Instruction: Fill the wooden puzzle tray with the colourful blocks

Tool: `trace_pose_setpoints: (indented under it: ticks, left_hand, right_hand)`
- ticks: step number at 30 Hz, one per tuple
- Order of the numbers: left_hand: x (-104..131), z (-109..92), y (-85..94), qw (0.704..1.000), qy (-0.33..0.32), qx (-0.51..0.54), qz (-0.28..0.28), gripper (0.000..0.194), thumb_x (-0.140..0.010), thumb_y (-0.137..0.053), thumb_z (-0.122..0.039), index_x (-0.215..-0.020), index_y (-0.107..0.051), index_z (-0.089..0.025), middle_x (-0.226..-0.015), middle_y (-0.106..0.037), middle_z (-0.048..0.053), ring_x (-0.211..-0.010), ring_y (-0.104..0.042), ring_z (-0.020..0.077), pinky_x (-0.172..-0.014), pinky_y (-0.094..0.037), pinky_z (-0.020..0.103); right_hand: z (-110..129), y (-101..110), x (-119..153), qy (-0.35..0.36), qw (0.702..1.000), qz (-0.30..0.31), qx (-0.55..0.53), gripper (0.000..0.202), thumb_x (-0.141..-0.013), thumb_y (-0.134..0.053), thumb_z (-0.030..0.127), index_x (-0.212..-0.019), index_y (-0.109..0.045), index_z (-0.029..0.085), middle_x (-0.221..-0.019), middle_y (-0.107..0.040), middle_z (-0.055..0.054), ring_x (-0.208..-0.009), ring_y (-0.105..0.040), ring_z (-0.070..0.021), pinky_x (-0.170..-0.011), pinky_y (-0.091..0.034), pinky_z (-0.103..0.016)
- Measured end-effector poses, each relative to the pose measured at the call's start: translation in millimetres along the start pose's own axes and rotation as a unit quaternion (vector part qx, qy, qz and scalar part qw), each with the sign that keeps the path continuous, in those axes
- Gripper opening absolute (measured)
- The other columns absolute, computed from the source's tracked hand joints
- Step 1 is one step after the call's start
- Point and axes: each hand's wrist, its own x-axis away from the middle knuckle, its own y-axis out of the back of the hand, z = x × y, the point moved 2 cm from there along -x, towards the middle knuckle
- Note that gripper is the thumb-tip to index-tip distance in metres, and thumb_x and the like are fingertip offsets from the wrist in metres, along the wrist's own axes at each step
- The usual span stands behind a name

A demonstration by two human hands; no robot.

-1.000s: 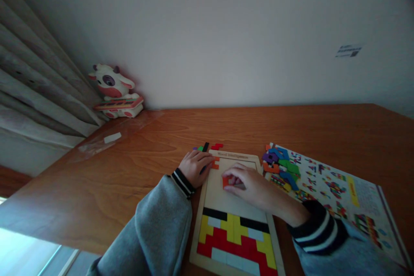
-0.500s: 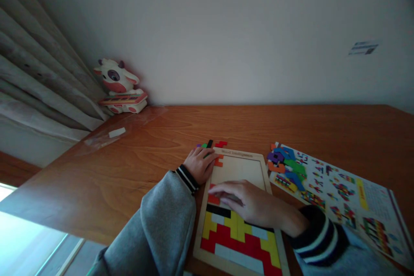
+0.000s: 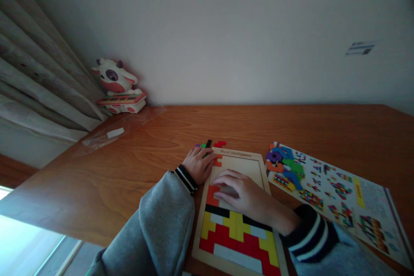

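A wooden puzzle tray [image 3: 237, 154] lies lengthwise in front of me, its near part filled with red, yellow, white and black pieces. My left hand [image 3: 198, 164] rests at the tray's upper left edge, fingers apart, beside an orange piece [image 3: 217, 161] in the corner. Over the tray's middle hovers my right hand [image 3: 241, 192], thumb and fingers apart with nothing seen between them. Just left of its fingertips an orange-red piece [image 3: 212, 196] lies in the tray. Beyond the tray are a red piece [image 3: 220, 144] and a black piece [image 3: 208, 143].
On the right lies a printed sheet [image 3: 343, 194], with loose purple, blue, green and orange pieces [image 3: 293, 167] on its left end. A toy cow with a keyboard [image 3: 121, 86] stands at the back left near a curtain [image 3: 42, 64]. Clear plastic with a white label [image 3: 115, 133] lies nearby.
My right hand has moved slightly up the tray, uncovering more of the orange-red piece. My left hand has stayed at the tray's edge. The view has shifted slightly.
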Motion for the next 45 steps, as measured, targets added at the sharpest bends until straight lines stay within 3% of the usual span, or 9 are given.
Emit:
trace_pose_setpoints:
  ticks: [3,8,13,22,26,29,37,42,45]
  left_hand:
    - [-2,-1,3.9,1.0,-0.002,-0.004,0.008,0.029,-0.098,-0.045,-0.026,-0.115,-0.067,-0.02,-0.117,-0.067,0.01,-0.099,-0.061,0.0253,-0.088,-0.053,0.045]
    - [-3,-1,8.0,1.0,-0.007,-0.012,0.027,0.031,-0.099,-0.043,-0.025,-0.118,-0.067,-0.018,-0.118,-0.067,0.012,-0.099,-0.061,0.026,-0.086,-0.054,0.045]
    - [-2,1,4.3,0.999,0.002,-0.011,0.051,0.033,-0.098,-0.043,-0.025,-0.12,-0.066,-0.02,-0.12,-0.066,0.011,-0.104,-0.06,0.0268,-0.089,-0.053,0.046]
    - [-1,10,5.3,0.998,0.033,0.023,0.04,0.032,-0.1,-0.039,-0.023,-0.12,-0.064,-0.017,-0.121,-0.067,0.011,-0.104,-0.061,0.0251,-0.093,-0.051,0.045]
    - [-1,11,5.1,0.999,0.019,0.021,0.039,0.031,-0.098,-0.043,-0.025,-0.119,-0.064,-0.017,-0.12,-0.067,0.012,-0.104,-0.061,0.0263,-0.096,-0.05,0.047]
    - [-1,11,4.7,0.999,0.018,0.019,0.033,0.03,-0.097,-0.044,-0.026,-0.117,-0.065,-0.017,-0.119,-0.067,0.012,-0.103,-0.061,0.0268,-0.093,-0.051,0.047]
    - [-3,8,8.4,0.998,-0.012,0.056,0.005,0.028,-0.098,-0.045,-0.026,-0.114,-0.066,-0.017,-0.116,-0.068,0.012,-0.1,-0.062,0.0243,-0.092,-0.051,0.044]
    - [-1,8,4.6,0.997,-0.045,0.07,-0.006,0.03,-0.097,-0.043,-0.025,-0.114,-0.067,-0.017,-0.115,-0.068,0.012,-0.099,-0.062,0.024,-0.093,-0.05,0.044]
    - [-1,9,3.8,0.996,-0.045,0.076,-0.002,0.03,-0.097,-0.043,-0.025,-0.115,-0.066,-0.018,-0.115,-0.067,0.012,-0.1,-0.062,0.0236,-0.093,-0.05,0.044]
  right_hand:
    - [-14,21,0,-0.011,0.994,-0.035,0.105,0.014,-0.095,-0.059,0.026,-0.101,-0.071,0.023,-0.101,-0.072,-0.005,-0.097,-0.065,-0.0216,-0.091,-0.05,-0.039]
    - [-67,90,25,-0.131,0.971,-0.098,0.176,0.02,-0.09,-0.062,0.036,-0.099,-0.072,0.022,-0.092,-0.071,-0.007,-0.082,-0.066,-0.021,-0.078,-0.053,-0.035]
    - [-100,124,55,-0.189,0.97,-0.038,0.149,0.035,-0.076,-0.073,0.051,-0.1,-0.077,0.025,-0.107,-0.072,-0.009,-0.101,-0.066,-0.0292,-0.091,-0.051,-0.043]
    - [-98,119,52,-0.162,0.959,-0.1,0.208,0.038,-0.096,-0.046,0.045,-0.098,-0.077,0.023,-0.103,-0.073,-0.009,-0.095,-0.068,-0.0257,-0.087,-0.052,-0.041]
    - [-90,120,50,-0.128,0.944,-0.192,0.238,0.037,-0.096,-0.049,0.046,-0.098,-0.077,0.023,-0.097,-0.07,-0.009,-0.091,-0.068,-0.0244,-0.085,-0.053,-0.039]
    - [-79,114,47,-0.112,0.952,-0.21,0.19,0.036,-0.095,-0.051,0.048,-0.103,-0.076,0.023,-0.097,-0.072,-0.009,-0.091,-0.069,-0.024,-0.083,-0.054,-0.037]
    - [-64,87,39,-0.147,0.985,-0.084,0.041,0.033,-0.094,-0.055,0.045,-0.11,-0.076,0.025,-0.114,-0.075,-0.006,-0.103,-0.068,-0.0247,-0.092,-0.052,-0.039]
    - [-58,82,40,-0.192,0.981,0.033,-0.019,0.047,-0.085,-0.064,0.055,-0.12,-0.072,0.025,-0.095,-0.076,-0.005,-0.08,-0.067,-0.0207,-0.07,-0.054,-0.032]
    - [-52,79,39,-0.183,0.979,0.073,-0.046,0.044,-0.088,-0.059,0.057,-0.113,-0.075,0.024,-0.099,-0.075,-0.006,-0.084,-0.066,-0.0211,-0.074,-0.053,-0.032]
